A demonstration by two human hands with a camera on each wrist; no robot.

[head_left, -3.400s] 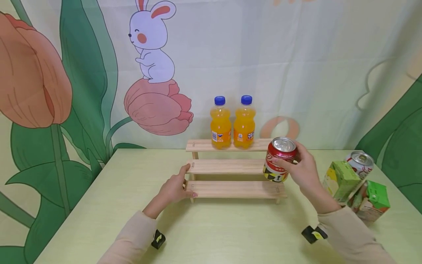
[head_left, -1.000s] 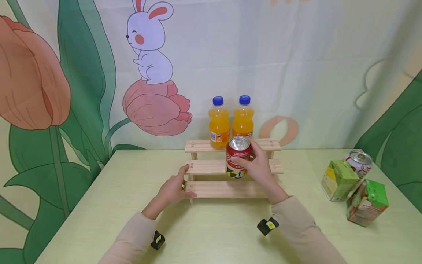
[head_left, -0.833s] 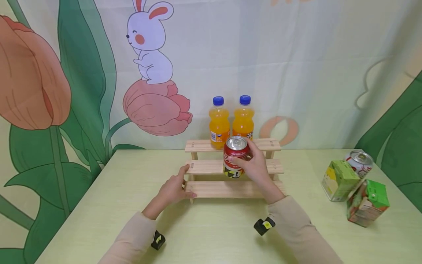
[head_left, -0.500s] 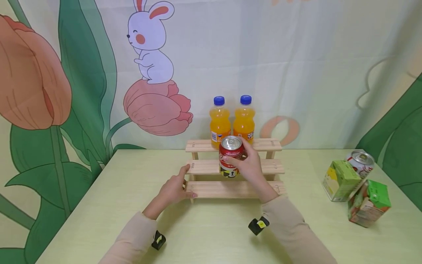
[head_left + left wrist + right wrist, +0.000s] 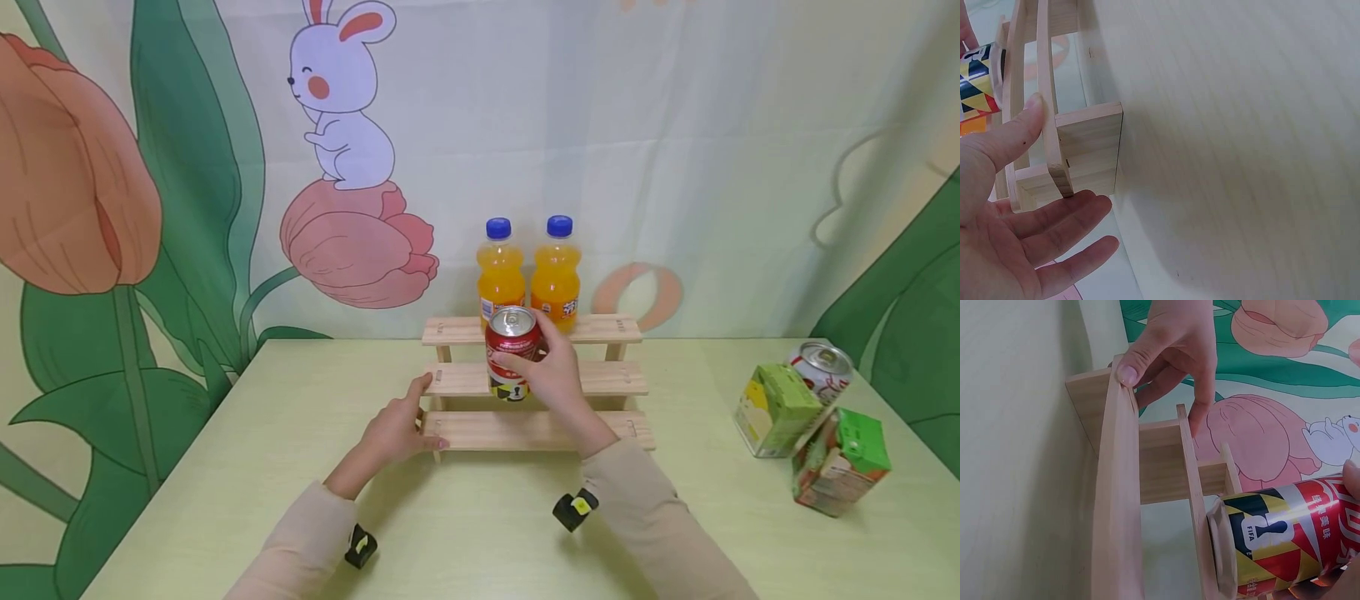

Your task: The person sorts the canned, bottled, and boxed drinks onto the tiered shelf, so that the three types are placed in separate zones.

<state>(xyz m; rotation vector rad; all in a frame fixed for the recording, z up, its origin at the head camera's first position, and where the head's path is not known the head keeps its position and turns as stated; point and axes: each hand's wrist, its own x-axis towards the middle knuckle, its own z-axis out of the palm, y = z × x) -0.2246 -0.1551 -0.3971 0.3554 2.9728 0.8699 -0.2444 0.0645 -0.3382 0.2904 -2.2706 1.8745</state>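
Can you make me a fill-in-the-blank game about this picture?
1. Just below its silver rim, the can in the right hand is coloured ____.
2. The left hand touches the wooden shelf, which has ____ tiers.
3. The two orange drink bottles stand on the ____ tier, not the middle or bottom one.
4. Both bottle caps are ____.

Missing words: red; three; top; blue.

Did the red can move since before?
Yes, leftward: the red can has gone from near the right end of the wooden rack toward its left end.
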